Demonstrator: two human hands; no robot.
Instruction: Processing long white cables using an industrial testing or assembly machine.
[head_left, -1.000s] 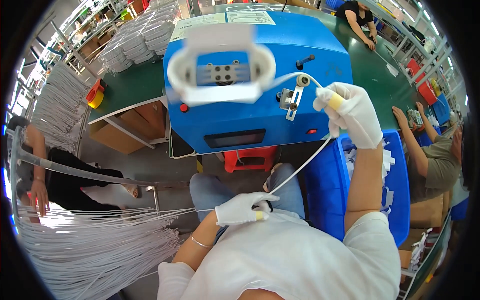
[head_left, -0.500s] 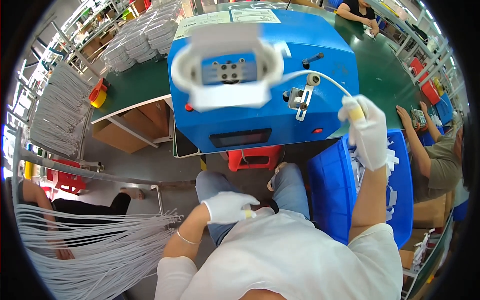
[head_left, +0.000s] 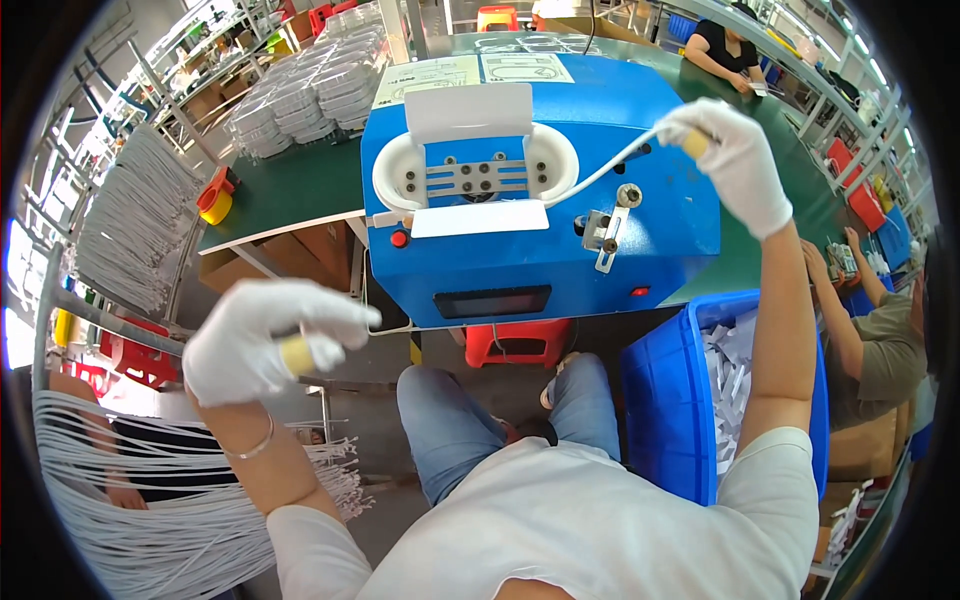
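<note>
Both my hands wear white gloves with yellow tape on the fingers. My right hand, raised over the right side of a blue winding machine, is closed on a white cable. That cable runs taut from my fingers down to the white winding head, which carries two rounded end pieces and two flat white flaps. At the left, my left hand hovers off the machine's front left corner, thumb and fingers apart, with nothing visible between them.
A blue bin with white pieces stands to my right. White cables hang in bundles on my left. Stacked clear trays and a yellow-and-red tape roll lie on the green table. Co-workers sit on both sides.
My left hand has moved from my lap up and out to the left. My right hand has risen with the cable. The winding head, blurred before, now looks sharp, with its flaps level.
</note>
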